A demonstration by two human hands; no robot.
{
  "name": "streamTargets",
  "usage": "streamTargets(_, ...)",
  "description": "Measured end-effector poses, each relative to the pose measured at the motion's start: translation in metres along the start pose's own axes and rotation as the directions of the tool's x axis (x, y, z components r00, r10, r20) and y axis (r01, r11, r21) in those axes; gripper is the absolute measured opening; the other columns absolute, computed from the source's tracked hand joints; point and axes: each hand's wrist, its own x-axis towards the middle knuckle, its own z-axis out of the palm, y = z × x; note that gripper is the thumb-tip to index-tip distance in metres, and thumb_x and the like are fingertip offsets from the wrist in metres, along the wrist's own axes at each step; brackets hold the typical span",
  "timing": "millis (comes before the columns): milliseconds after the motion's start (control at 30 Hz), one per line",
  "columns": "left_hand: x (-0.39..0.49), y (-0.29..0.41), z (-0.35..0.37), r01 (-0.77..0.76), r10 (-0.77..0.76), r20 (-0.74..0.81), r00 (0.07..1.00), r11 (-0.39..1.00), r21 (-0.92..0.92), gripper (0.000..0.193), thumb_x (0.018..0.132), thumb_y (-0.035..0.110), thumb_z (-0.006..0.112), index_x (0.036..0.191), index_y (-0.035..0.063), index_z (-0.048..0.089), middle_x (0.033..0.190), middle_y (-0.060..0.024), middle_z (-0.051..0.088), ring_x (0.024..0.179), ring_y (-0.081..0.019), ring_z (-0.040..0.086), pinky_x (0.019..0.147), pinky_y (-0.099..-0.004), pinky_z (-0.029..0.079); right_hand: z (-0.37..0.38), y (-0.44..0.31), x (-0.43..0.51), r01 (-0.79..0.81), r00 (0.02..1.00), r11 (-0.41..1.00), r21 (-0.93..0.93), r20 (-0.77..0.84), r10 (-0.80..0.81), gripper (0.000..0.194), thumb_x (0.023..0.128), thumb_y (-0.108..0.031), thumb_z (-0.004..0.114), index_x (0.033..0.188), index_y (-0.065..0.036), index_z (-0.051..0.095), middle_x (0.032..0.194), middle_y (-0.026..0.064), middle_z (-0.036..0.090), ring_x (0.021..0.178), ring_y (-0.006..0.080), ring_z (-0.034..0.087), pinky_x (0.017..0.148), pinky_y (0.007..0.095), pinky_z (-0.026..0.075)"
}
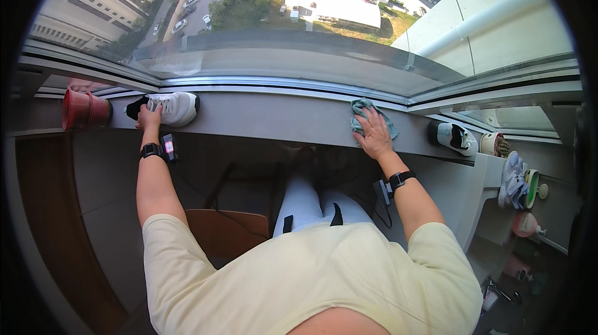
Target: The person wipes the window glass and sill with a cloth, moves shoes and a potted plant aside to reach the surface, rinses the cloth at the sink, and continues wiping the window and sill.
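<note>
At the left part of the grey window sill, my left hand grips a white lace-up sneaker by its black-lined opening. The shoe rests on the sill with its toe to the right. My right hand lies spread on a crumpled green cloth, pressing it to the sill near the window frame. Part of the cloth is hidden under the palm. Further right on the sill stands another white and black shoe, with no hand on it.
Red plant pots stand at the sill's left end. To the right are a small white pot, grey-white sneakers, a green-lined brush or dish and a pink pump bottle. A wooden chair is below the sill.
</note>
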Motion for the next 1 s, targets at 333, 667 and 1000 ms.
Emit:
streamTargets(333,-0.138,0.068,-0.119,-0.226,0.212,-0.080,0.974,0.935,-0.273,0.029,0.084,0.033,0.067,0.096,0.0079,0.060,0.089,-0.0138,0.068,0.085,-0.0383,0.063,0.074,-0.0442,0.049,0.030,-0.081,0.024,0.232,0.967,0.972,0.043,-0.121,-0.225,0.059,0.087,-0.042,0.059,0.138,-0.015,0.046,0.148,0.0118,0.034,0.141,0.0333,0.023,0.115,0.0465,0.019)
streamTargets(667,-0.370,0.290,-0.123,-0.333,0.605,0.180,0.776,0.634,-0.698,0.024,0.081,0.026,0.070,0.093,0.0069,0.061,0.080,-0.0165,0.067,0.078,-0.0372,0.064,0.069,-0.0435,0.050,0.051,-0.139,0.014,0.361,0.919,0.592,0.721,-0.166,-0.358,0.039,0.082,-0.011,0.060,0.120,-0.008,0.057,0.125,0.0179,0.056,0.117,0.0369,0.051,0.100,0.0424,0.040)
streamTargets(1000,-0.523,0.415,-0.055,-0.481,0.597,0.141,0.790,0.746,-0.460,0.026,0.083,0.023,0.067,0.099,0.0084,0.054,0.093,-0.0137,0.063,0.091,-0.0351,0.062,0.072,-0.0448,0.053,0.016,-0.020,-0.117,0.019,0.992,0.502,0.865,0.047,-0.118,0.041,0.078,-0.006,0.060,0.119,-0.004,0.055,0.109,0.0164,0.064,0.104,0.0281,0.061,0.090,0.0355,0.046)
